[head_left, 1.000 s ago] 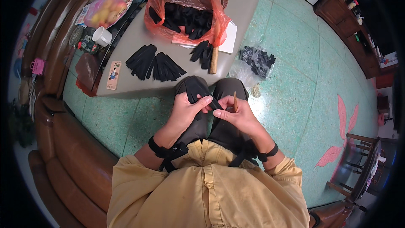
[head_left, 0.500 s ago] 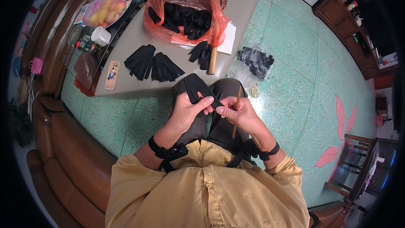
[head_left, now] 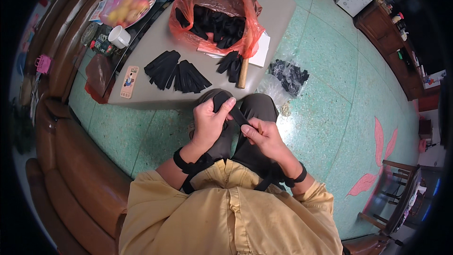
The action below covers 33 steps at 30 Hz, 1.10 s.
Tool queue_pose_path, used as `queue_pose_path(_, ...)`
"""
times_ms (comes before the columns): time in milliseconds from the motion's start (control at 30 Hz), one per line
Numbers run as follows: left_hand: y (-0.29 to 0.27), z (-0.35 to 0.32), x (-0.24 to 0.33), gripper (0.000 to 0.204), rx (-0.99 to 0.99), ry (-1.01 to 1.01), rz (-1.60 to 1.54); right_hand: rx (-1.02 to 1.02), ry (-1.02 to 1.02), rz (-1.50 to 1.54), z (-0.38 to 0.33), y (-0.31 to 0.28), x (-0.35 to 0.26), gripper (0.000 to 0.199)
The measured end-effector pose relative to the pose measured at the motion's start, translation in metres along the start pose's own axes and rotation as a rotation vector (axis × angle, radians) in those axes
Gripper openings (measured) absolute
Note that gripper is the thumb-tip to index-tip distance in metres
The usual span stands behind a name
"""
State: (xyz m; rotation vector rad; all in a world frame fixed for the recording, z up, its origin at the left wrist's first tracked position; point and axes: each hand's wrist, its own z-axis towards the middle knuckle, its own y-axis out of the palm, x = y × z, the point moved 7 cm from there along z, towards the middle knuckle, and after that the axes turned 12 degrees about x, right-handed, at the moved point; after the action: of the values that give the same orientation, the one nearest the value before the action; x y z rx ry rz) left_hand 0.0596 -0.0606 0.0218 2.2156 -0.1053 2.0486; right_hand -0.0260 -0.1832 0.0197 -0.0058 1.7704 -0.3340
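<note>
Above my knees, a black fabric strip (head_left: 238, 115) is stretched between my two hands. My left hand (head_left: 207, 119) is closed on its upper end, thumb on top. At the lower end, my right hand (head_left: 265, 138) pinches the strip between thumb and fingers. A thin brown stick (head_left: 260, 128) is tucked in the right hand too, mostly hidden by the fingers. On the grey padded surface ahead, two fanned bundles of black strips (head_left: 163, 70) lie side by side. A smaller bunch of strips (head_left: 230, 66) rests beside a thick wooden stick (head_left: 243, 73).
A red plastic bag (head_left: 255, 14) holding black strips stands on the grey surface (head_left: 198, 97). A phone (head_left: 129, 82) lies at its left edge, near a white mug (head_left: 119, 37). Clear plastic with black pieces (head_left: 289, 76) sits on the green floor. A brown sofa (head_left: 85, 170) curves along the left.
My right hand has turned, so the thin stick that stood out above and below it is now mostly hidden. More of the black strip shows between my hands.
</note>
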Motion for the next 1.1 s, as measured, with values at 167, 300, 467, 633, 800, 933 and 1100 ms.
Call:
queue_pose_path(167, 0.000, 0.005, 0.000, 0.024, -0.028, -0.078, 0.017, -0.143, 0.166, 0.335, -0.007, 0.001, 0.007, 0.023)
queue_pose_path(300, 0.006, 0.003, -0.013, 0.020, -0.244, -0.301, -0.167, -0.109, 0.231, 0.352, -0.008, -0.008, 0.019, 0.022)
queue_pose_path(467, 0.018, -0.008, -0.003, 0.013, -0.450, -0.228, -0.125, -0.050, 0.038, 0.250, -0.001, -0.013, 0.017, 0.022)
queue_pose_path(633, 0.010, -0.007, 0.001, 0.008, -0.315, -0.009, 0.208, 0.058, 0.053, 0.129, -0.008, -0.016, 0.005, 0.024)
queue_pose_path(800, 0.022, -0.010, -0.004, 0.016, -0.364, -0.248, -0.039, 0.216, 0.135, 0.305, -0.008, -0.020, 0.025, 0.020)
queue_pose_path(933, 0.028, -0.028, -0.017, 0.023, -0.489, -0.590, -0.460, 0.207, 0.117, 0.390, -0.007, -0.019, 0.027, 0.018)
queue_pose_path(1100, 0.035, -0.040, -0.029, 0.018, -0.612, -0.561, -0.258, 0.149, -0.060, 0.246, 0.019, -0.025, 0.011, 0.020)
